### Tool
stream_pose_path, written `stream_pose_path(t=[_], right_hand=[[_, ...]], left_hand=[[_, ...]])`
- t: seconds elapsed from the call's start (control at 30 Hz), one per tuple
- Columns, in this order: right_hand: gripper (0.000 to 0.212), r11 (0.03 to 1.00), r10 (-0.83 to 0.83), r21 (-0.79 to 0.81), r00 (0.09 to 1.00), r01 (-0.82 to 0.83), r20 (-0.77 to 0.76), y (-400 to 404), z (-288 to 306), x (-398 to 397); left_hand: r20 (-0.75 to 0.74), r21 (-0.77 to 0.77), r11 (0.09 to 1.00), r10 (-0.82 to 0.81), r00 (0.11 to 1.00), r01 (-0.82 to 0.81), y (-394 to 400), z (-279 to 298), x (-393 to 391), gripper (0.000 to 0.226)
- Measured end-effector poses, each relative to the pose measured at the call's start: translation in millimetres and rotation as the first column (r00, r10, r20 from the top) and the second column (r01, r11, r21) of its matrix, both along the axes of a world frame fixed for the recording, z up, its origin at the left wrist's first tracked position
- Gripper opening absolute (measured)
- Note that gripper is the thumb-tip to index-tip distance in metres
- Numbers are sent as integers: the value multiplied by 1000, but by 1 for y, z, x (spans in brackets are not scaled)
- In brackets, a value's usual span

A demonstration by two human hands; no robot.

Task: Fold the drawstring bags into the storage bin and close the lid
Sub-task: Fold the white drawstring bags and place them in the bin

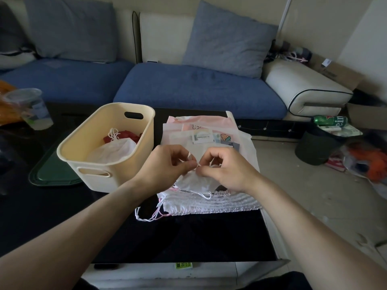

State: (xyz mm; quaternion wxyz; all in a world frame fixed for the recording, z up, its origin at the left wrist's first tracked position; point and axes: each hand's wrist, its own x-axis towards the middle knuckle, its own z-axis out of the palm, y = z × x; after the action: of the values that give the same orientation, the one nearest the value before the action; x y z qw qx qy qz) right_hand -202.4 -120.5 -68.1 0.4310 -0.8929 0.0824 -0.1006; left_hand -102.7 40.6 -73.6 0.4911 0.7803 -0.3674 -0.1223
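Note:
A cream storage bin (73,151) stands on the black table, holding a white drawstring bag (117,150) and a red one (129,136). To its right lies a pile of white and pink drawstring bags (209,130). Above the pile, my left hand (167,164) and my right hand (226,166) meet over a small white bag (192,183). Both pinch its white cord between thumb and fingers. Loose cords (148,216) trail off the pile's near edge. A green lid (54,170) lies flat under the bin's left side.
A clear plastic cup (31,107) stands at the table's far left. A blue sofa with cushions (199,88) runs behind the table. On the floor to the right sits a dark waste bin (318,147) with a green can and scattered litter.

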Motion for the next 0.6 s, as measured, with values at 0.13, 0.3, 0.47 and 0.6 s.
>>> stream_pose_path(t=[0.13,0.3,0.47,0.6], right_hand=[[19,995,-21,97,1000,20,3,2,-1,1],[17,988,-4,152,1000,1,18,2,-1,0],[19,1000,1,8,987,-2,163,2,3,-4],[19,996,-7,-80,959,31,282,5,6,-4]], left_hand=[[-119,-121,993,-17,993,3,-1,5,-1,5],[-441,-129,992,-58,896,0,-1,6,2,6],[-729,-123,992,-108,676,26,1,9,7,20],[-795,-151,989,-118,594,-5,-1,9,8,19]])
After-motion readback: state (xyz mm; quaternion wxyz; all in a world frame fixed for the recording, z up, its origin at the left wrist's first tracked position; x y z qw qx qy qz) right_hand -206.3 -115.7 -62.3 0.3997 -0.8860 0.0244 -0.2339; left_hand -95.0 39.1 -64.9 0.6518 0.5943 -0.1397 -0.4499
